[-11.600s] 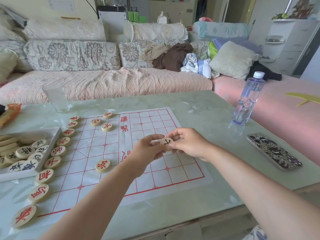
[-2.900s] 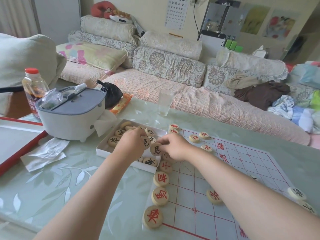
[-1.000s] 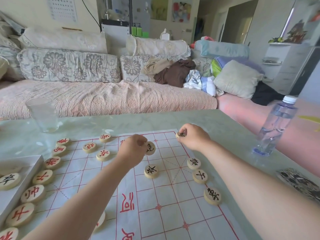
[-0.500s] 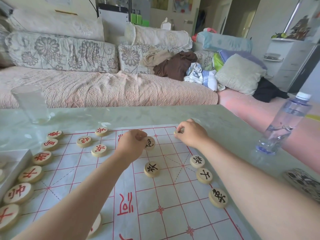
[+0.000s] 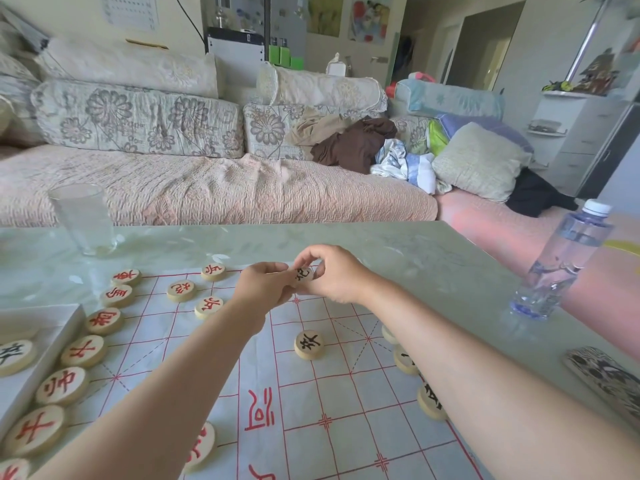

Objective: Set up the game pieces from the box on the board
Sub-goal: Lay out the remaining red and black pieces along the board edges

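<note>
A paper board [image 5: 346, 403] with red grid lines lies on the table. Round wooden pieces with red characters [image 5: 104, 320] line its left edge. A black-character piece [image 5: 309, 344] rests mid-board, and more black pieces [image 5: 403, 358] peek out beside my right forearm. My left hand [image 5: 266, 285] and my right hand [image 5: 332, 275] meet above the board's far edge. Both pinch one black-character piece [image 5: 304, 274] between their fingertips. The white box [image 5: 41, 341] at the left still holds a black piece.
A drinking glass [image 5: 85, 220] stands at the table's far left. A water bottle [image 5: 561, 265] stands at the right, with a patterned phone [image 5: 606, 375] near the right edge. A sofa with cushions and clothes runs behind the table.
My right hand has left the far-edge spot and come left to meet my left hand. The black piece my left hand held is now pinched by both hands.
</note>
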